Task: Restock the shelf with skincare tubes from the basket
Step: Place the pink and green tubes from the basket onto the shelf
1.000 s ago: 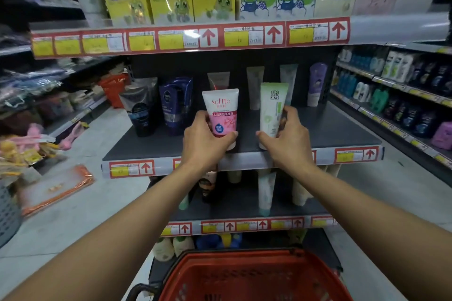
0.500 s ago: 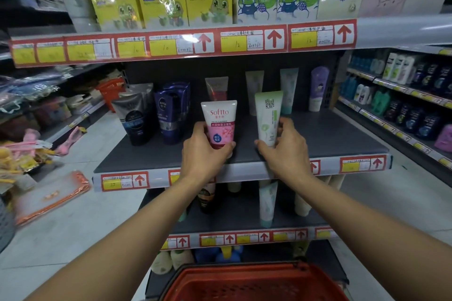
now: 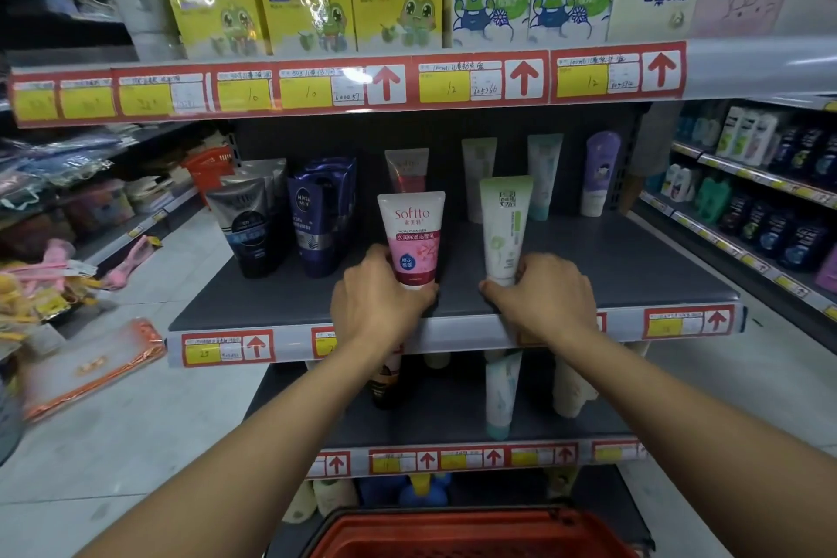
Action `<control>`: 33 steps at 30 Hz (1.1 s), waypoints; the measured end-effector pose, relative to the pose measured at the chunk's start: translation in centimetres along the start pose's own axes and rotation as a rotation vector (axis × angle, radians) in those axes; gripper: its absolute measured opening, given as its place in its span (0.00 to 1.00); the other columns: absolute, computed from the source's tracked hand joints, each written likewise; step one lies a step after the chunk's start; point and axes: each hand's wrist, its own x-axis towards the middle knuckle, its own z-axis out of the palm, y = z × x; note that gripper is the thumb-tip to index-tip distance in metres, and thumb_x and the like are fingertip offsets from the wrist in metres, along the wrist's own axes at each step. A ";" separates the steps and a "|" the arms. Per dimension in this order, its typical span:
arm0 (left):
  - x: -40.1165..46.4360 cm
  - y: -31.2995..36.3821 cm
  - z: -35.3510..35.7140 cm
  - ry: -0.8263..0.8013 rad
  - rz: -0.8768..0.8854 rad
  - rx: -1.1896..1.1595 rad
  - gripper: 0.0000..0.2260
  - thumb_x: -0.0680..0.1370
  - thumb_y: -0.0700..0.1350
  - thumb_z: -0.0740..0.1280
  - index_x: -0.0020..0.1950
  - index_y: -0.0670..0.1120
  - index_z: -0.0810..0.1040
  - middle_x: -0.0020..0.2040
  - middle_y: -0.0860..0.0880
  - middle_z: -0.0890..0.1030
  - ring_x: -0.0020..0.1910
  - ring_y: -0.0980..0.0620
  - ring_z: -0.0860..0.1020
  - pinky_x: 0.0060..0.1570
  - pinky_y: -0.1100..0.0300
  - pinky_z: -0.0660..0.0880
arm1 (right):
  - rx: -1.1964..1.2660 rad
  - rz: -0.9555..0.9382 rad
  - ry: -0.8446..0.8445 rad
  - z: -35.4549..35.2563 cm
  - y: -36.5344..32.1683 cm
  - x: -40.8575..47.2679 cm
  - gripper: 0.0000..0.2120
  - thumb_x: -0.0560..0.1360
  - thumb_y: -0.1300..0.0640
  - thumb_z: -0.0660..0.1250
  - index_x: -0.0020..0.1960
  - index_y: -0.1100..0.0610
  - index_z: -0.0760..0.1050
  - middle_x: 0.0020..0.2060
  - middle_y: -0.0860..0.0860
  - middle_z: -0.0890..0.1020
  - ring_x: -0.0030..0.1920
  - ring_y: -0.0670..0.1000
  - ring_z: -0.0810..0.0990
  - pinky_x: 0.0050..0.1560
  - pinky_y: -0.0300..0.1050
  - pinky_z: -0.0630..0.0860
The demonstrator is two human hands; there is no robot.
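Your left hand (image 3: 378,308) curls its fingers round the lower end of the pink Softto tube (image 3: 413,237), which stands upright, cap down, near the front edge of the dark grey shelf (image 3: 634,267). Your right hand (image 3: 543,301) grips the base of the pale green tube (image 3: 503,227) just beside it, also upright near that front edge. Whether either tube's cap touches the shelf you cannot tell; your hands cover it. More tubes stand along the back edge, and dark Nivea tubes (image 3: 312,217) sit toward the left end. The red basket (image 3: 471,535) shows at the bottom of the view, below the shelves.
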 end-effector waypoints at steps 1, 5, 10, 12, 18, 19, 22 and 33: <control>0.5 0.2 0.1 -0.013 -0.016 0.009 0.27 0.65 0.64 0.77 0.58 0.53 0.78 0.52 0.49 0.85 0.52 0.42 0.84 0.51 0.46 0.82 | 0.013 0.020 -0.021 0.0 -0.1 0.5 0.23 0.68 0.32 0.70 0.46 0.52 0.80 0.45 0.51 0.84 0.48 0.57 0.82 0.48 0.52 0.79; 3.1 0.7 0.7 -0.044 -0.048 0.067 0.29 0.64 0.64 0.80 0.59 0.52 0.78 0.55 0.47 0.85 0.55 0.41 0.84 0.53 0.45 0.82 | 0.029 0.090 -0.088 0.2 -0.5 2.9 0.25 0.67 0.32 0.73 0.50 0.52 0.81 0.48 0.53 0.84 0.49 0.59 0.83 0.46 0.50 0.79; 7.0 0.8 2.2 -0.074 -0.040 0.094 0.32 0.64 0.63 0.82 0.64 0.51 0.79 0.58 0.47 0.85 0.57 0.42 0.84 0.55 0.46 0.82 | 0.066 0.095 -0.141 1.2 -0.9 6.4 0.27 0.67 0.35 0.76 0.57 0.52 0.82 0.54 0.55 0.84 0.54 0.60 0.83 0.44 0.46 0.73; 8.3 0.7 3.0 -0.081 -0.036 0.078 0.33 0.65 0.62 0.82 0.66 0.52 0.80 0.61 0.47 0.85 0.59 0.43 0.83 0.57 0.46 0.82 | 0.061 0.084 -0.128 1.9 -1.0 7.8 0.29 0.67 0.34 0.76 0.59 0.52 0.81 0.55 0.55 0.84 0.55 0.60 0.83 0.43 0.45 0.72; 12.1 0.3 4.9 -0.075 -0.010 0.061 0.36 0.66 0.62 0.81 0.71 0.52 0.78 0.65 0.46 0.83 0.64 0.41 0.82 0.60 0.47 0.81 | 0.083 0.105 -0.118 4.4 -0.7 12.0 0.32 0.67 0.31 0.74 0.61 0.53 0.81 0.57 0.56 0.84 0.57 0.60 0.83 0.46 0.46 0.73; 12.6 0.2 5.2 -0.074 -0.010 0.050 0.36 0.66 0.62 0.81 0.71 0.52 0.78 0.65 0.46 0.83 0.65 0.41 0.81 0.60 0.47 0.81 | 0.088 0.111 -0.113 4.8 -0.6 12.6 0.33 0.67 0.30 0.74 0.61 0.53 0.81 0.57 0.55 0.84 0.57 0.60 0.83 0.46 0.46 0.73; 13.7 -0.4 6.1 -0.063 -0.038 0.004 0.33 0.66 0.62 0.81 0.68 0.52 0.80 0.64 0.45 0.84 0.63 0.42 0.82 0.59 0.50 0.81 | 0.094 0.126 -0.113 5.7 -0.5 14.1 0.38 0.65 0.26 0.73 0.63 0.52 0.80 0.57 0.54 0.84 0.57 0.59 0.83 0.47 0.47 0.75; 14.3 -1.0 7.2 -0.062 -0.086 -0.068 0.38 0.58 0.71 0.70 0.65 0.54 0.80 0.59 0.49 0.85 0.58 0.45 0.85 0.56 0.51 0.82 | 0.144 0.076 -0.102 6.6 0.3 14.9 0.27 0.67 0.30 0.71 0.51 0.52 0.79 0.46 0.51 0.82 0.43 0.55 0.78 0.43 0.45 0.74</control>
